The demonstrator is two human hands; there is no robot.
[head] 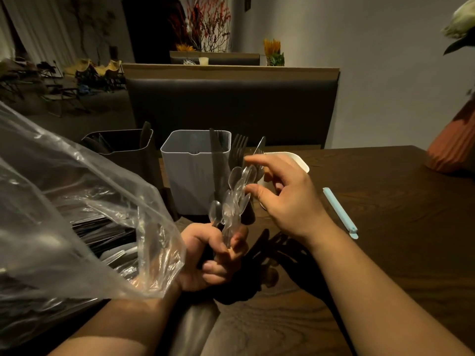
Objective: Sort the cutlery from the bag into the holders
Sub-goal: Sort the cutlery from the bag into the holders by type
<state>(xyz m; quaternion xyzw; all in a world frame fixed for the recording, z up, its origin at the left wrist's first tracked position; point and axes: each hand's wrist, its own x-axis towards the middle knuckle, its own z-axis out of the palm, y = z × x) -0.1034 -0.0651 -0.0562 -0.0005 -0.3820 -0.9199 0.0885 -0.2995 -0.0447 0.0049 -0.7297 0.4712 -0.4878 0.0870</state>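
Clear plastic spoons and black cutlery (235,194) stand bundled before the grey square plastic holder (190,176), handles gripped by the left hand (213,255). Right hand (285,194), thumb and forefinger spread, touches the spoon bowls. Clear plastic bag (77,201) lies left of the holder.

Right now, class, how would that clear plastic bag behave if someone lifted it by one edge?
Probably floppy: the clear plastic bag is crumpled and drapes over the wrist of the left hand, which grips a cutlery bundle. Likely bottom-heavy, as dark cutlery lies piled inside. Its glossy film may feel slippery.
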